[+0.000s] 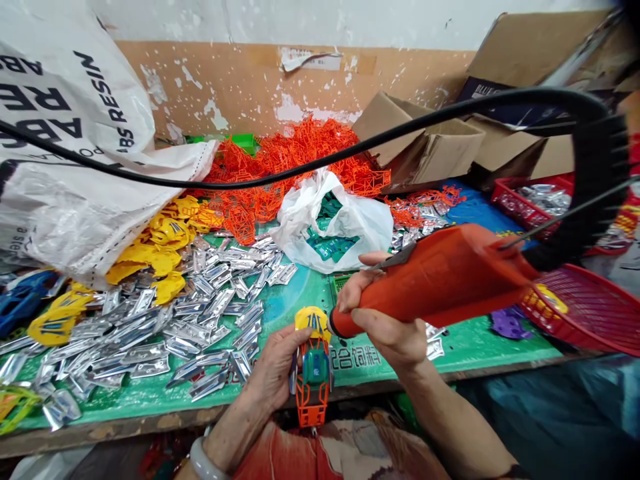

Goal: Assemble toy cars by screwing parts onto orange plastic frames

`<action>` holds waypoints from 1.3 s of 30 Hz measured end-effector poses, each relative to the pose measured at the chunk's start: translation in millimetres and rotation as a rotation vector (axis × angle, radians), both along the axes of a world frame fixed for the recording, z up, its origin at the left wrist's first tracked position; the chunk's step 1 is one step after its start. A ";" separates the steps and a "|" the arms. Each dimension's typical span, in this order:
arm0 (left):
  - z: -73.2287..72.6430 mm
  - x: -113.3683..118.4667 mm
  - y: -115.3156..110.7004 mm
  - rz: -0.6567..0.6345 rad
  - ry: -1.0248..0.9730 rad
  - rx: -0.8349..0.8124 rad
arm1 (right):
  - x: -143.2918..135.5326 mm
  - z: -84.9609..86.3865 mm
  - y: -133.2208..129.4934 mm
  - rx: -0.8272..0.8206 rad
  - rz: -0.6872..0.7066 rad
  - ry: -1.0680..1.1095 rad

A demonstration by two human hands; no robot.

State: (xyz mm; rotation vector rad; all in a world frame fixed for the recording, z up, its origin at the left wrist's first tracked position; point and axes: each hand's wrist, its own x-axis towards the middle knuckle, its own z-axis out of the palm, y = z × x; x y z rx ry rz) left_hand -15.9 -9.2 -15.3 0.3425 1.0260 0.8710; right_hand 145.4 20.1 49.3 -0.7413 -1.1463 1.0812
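Observation:
My left hand (274, 365) is closed round a toy car body (313, 373) at the table's front edge. The body has an orange frame, a green middle piece and a yellow front piece (311, 321). My right hand (387, 327) grips a large red electric screwdriver (440, 277), its body tilted up to the right. Its dark nose meets or nearly meets the side of the yellow piece; the bit itself is hidden. A black cable (280, 175) runs from its rear end across the view.
Silver plastic pieces (200, 327) are heaped at left beside yellow parts (160, 240). Orange frames (300, 153) pile up behind. A white bag (345, 230) holds green pieces. Red baskets (585, 307) and open cardboard boxes (425, 143) stand at right; a white sack (75, 200) leans at left.

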 end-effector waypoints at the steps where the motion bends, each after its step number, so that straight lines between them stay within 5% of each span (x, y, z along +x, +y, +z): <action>1: 0.5 -0.2 -0.4 0.004 -0.001 0.002 | -1.0 0.0 -0.4 -0.003 0.005 -0.005; 10: 5.4 0.2 0.2 0.006 -0.003 0.003 | -1.0 -2.8 -2.3 -0.008 0.014 0.032; 15: 9.9 1.6 1.7 0.013 -0.006 0.026 | 8.3 11.0 1.7 0.004 0.012 0.114; 20: 9.6 -4.5 6.1 -0.012 0.077 0.048 | 28.4 23.1 17.7 0.079 -0.186 0.108; 29: 4.3 -2.9 5.4 -0.040 0.072 0.019 | 38.1 -14.6 31.2 0.052 -0.331 0.001; 39: 2.5 -3.2 4.3 -0.056 0.044 0.001 | 35.3 -15.5 33.6 0.047 -0.341 -0.028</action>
